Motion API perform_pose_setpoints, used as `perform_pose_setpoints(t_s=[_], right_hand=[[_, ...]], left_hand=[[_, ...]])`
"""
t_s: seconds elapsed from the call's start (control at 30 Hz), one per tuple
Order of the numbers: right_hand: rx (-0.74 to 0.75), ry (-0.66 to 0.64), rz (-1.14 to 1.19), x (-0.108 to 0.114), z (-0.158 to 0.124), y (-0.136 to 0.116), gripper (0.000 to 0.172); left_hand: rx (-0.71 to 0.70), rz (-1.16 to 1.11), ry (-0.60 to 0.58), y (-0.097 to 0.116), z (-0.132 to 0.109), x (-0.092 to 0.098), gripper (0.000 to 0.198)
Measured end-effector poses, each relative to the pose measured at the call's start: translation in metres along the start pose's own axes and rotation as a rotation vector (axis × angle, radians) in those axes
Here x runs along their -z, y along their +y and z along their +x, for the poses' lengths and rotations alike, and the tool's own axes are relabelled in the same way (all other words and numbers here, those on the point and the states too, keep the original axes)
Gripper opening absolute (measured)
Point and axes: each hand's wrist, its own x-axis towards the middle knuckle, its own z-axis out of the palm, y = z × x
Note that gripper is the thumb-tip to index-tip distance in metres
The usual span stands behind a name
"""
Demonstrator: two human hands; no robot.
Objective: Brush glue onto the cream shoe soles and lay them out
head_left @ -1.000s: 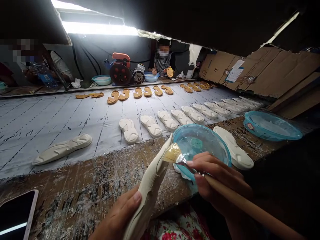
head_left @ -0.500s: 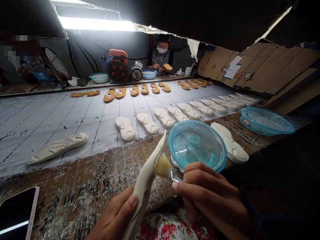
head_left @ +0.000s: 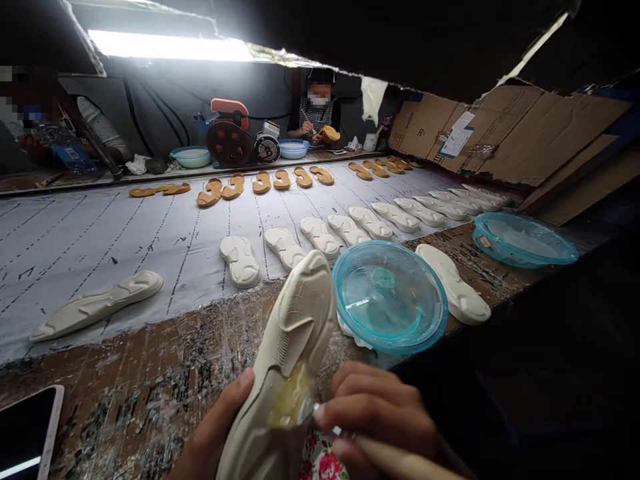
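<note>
Two rows of soles lay along a ruled white cloth (head_left: 75, 247) on a glue-crusted wooden bench (head_left: 150, 353), with cardboard sheeting (head_left: 500, 133) on the wall at right. The white foam sole (head_left: 285, 333) was held above the bench edge, its long axis rising away from the person and leaning slightly right. The left hand (head_left: 215, 420) gripped it, fingers wrapped beneath and thumb along its side. The right hand (head_left: 375, 417) curled closed around a wooden-handled glue brush (head_left: 400, 460), whose metal ferrule sat against the sole. About twelve white soles lay nearby, and two teal plastic bowls (head_left: 390, 297) stood on the bench.
</note>
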Motion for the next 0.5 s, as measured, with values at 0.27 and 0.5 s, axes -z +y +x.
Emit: perform_pose_setpoints(t_s=[0.27,0.5], right_hand=[[-0.529,0.242,-0.205,0.045,-0.018,0.045,0.022],[-0.747,0.258,-0.327,0.084,-0.014,0.085,0.029]], left_hand=[[-0.173,0.067,-0.112,0.012,0.058,0.039,0.046],[-0.126,0.024,-0.108,0.013,0.067,0.049,0.048]])
